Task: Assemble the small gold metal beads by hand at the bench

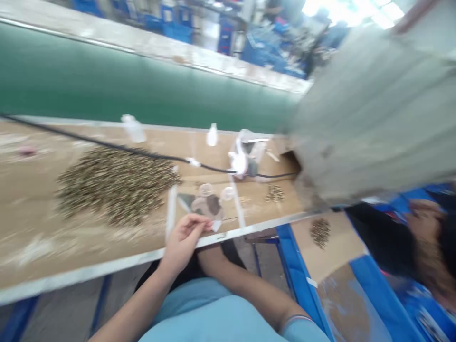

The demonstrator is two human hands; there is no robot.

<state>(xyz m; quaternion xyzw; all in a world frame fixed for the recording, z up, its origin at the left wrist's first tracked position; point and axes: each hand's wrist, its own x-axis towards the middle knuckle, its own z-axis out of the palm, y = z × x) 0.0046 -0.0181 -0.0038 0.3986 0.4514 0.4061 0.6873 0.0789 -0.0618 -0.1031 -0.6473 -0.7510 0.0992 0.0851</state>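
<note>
My left hand is over the front edge of the workbench, thumb and fingers drawn together in a pinch; whatever they hold is too small and blurred to make out. Just beyond the fingertips lie a small white piece and a clear plastic sheet or bag with dark contents. My right hand is low by my lap, its fingers hidden beneath the bench edge. Two small round clear dishes stand behind the left hand. To its left spreads a large heap of small brass-coloured metal parts.
A black cable crosses the bench. White bottles stand along the back, before a green conveyor belt. A smaller pile of parts lies right. A large grey panel blocks the upper right. Another person's arm shows at far right.
</note>
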